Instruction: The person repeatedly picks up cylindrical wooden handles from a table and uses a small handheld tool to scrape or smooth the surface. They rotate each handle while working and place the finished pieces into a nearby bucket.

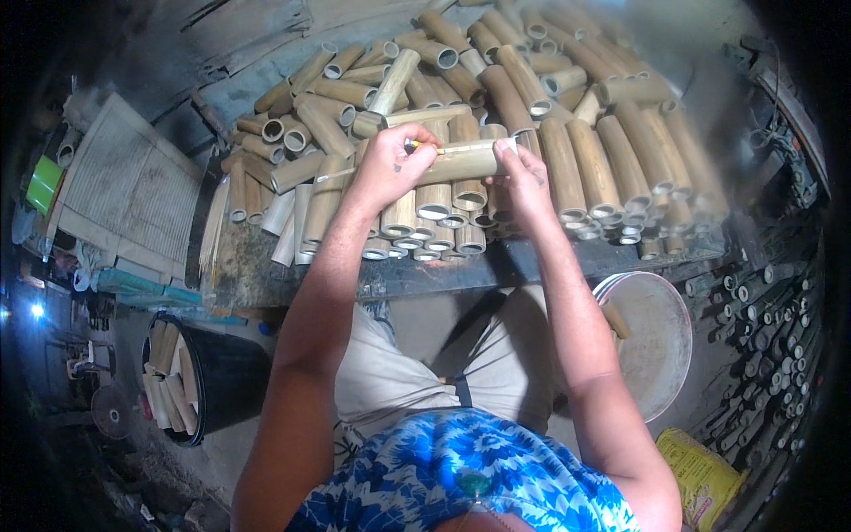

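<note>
My left hand [394,164] is closed round a short yellow-and-black pencil or marker [411,144], its tip down near a bamboo tube [470,165]. The fingers of my right hand [523,177] wrap the tube's right end, thumb on top. A thin pale strip [465,148] lies along the upper side of the tube, and its right end is under my right thumb. What looks like the strip's left end shows past my left wrist. The tube is level, just above a heap of cut bamboo tubes [603,168] on the workbench.
Below the heap runs the workbench's dark front edge [399,282]. A black bucket [235,381] of bamboo pieces stands at left, a round pale tub [656,355] at right. Bamboo poles [753,355] are stacked far right, near a yellow sack [700,474]. A slatted panel [128,191] leans at left.
</note>
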Demonstrator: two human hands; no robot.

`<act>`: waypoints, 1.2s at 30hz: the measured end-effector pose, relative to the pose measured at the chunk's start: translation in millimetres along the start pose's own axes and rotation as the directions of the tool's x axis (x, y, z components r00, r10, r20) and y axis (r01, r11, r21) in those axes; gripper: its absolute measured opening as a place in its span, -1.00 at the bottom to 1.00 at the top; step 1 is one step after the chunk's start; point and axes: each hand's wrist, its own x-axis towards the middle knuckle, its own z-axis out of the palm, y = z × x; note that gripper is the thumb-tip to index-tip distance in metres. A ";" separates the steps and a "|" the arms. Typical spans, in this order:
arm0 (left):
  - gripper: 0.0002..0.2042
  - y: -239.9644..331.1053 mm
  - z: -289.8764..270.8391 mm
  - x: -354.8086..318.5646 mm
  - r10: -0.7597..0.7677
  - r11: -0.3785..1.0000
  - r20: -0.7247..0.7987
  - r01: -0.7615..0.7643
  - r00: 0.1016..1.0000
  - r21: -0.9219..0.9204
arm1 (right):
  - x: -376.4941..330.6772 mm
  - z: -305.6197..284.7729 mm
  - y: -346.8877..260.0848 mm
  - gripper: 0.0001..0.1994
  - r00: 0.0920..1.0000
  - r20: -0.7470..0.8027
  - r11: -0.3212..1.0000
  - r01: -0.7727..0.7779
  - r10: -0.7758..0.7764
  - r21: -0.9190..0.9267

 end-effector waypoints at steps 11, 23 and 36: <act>-0.83 3.5 1.0 3.6 -0.067 0.997 0.029 0.068 0.997 -0.030 | -1.0 0.5 -1.2 -0.68 1.000 -0.012 1.000 -0.006 0.006 0.005; -0.85 5.2 13.9 5.1 0.017 1.000 0.021 -0.017 1.000 0.014 | 2.6 -2.8 5.8 -0.67 0.999 0.032 0.999 0.028 -0.028 0.016; -0.83 14.6 17.3 9.8 -0.015 0.999 0.052 0.017 0.999 -0.039 | 2.9 -3.8 5.5 -0.68 0.999 0.044 1.000 0.014 -0.014 -0.007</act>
